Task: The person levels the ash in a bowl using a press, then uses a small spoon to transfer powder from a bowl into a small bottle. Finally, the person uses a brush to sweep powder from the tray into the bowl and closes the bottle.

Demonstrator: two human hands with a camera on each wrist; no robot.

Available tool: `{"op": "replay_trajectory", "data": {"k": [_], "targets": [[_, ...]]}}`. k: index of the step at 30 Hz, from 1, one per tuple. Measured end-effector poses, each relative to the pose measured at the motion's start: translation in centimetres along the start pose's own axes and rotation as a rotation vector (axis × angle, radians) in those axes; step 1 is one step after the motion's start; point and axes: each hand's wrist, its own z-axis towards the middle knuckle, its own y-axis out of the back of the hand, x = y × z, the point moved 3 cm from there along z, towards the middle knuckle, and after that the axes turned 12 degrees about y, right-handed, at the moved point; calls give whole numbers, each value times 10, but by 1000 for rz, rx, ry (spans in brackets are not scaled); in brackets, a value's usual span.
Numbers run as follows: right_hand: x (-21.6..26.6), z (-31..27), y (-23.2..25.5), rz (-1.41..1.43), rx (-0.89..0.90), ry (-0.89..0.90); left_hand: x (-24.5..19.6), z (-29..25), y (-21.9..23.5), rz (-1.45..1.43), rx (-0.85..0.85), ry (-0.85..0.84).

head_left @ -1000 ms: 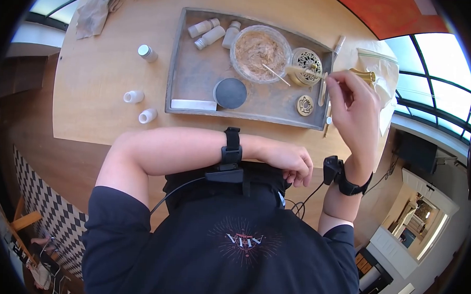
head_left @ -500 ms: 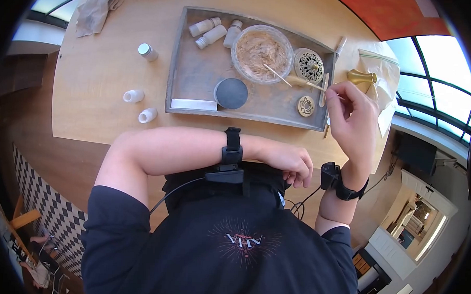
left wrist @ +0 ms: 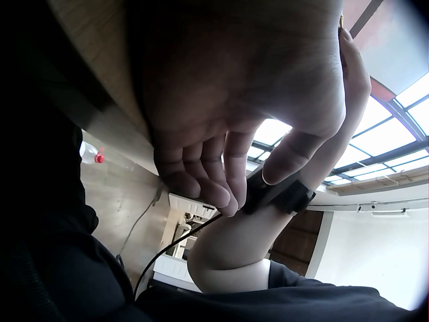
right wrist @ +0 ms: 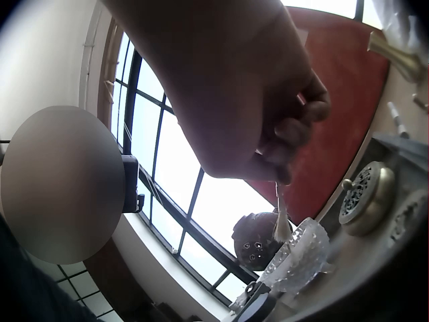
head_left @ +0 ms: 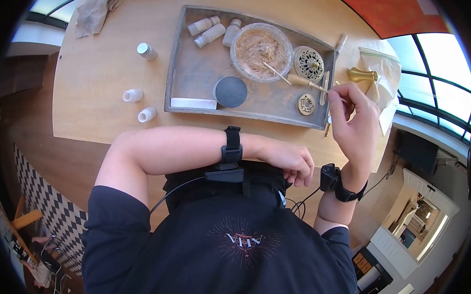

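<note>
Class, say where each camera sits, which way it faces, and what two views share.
Head: on the head, facing down at the tray; shirt, arms, left hand and right hand show.
Left wrist: on it, facing past the left hand toward windows; the right arm shows.
Right wrist: on it, facing past the right hand, toward windows, brush and bowl.
Head and right wrist views share the right hand, brush and bowl.

Grey tray (head_left: 196, 77); pinkish-brown powder (head_left: 256, 47); gold vase (head_left: 361, 75); white bottles (head_left: 210, 35); black T-shirt (head_left: 214, 277), white letters (head_left: 243, 240), reddish rays (head_left: 247, 259); black-and-white diamond-patterned floor (head_left: 49, 210).
</note>
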Motion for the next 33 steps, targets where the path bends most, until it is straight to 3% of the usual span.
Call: {"op": "replay_trajectory", "data": {"k": [3,6,9,12,18,21,24,27,30,33], "targets": [[-1,-3,1,-10,135,-16,0,1,1,3,6,-5],[-1,-2,-1,66,-68,-46,1,1,1,0,4,-7],[-1,-4,0,-19,56,-6,1,1,0,6,2,-4],[0,-5,-3,63,-7,-52,2,2,1,5,10,-17],[-4,-8,-3,69,38,-58,2,2,1,11,10,-25],[-4,-7,-5,32,-70,-83,2,3,1,8,8,-17],[-9,-9,-7,16,25,-99,3,4,1,4,7,-16],[-15,-12,-7,177,-111,-35,2,3,1,1,5,-13],[-15,-12,-6,144,-133,-98,2,3,1,-4,9,-3],[-15,-13,-12,69,6,-175,1,1,0,2,1,-1]]}}
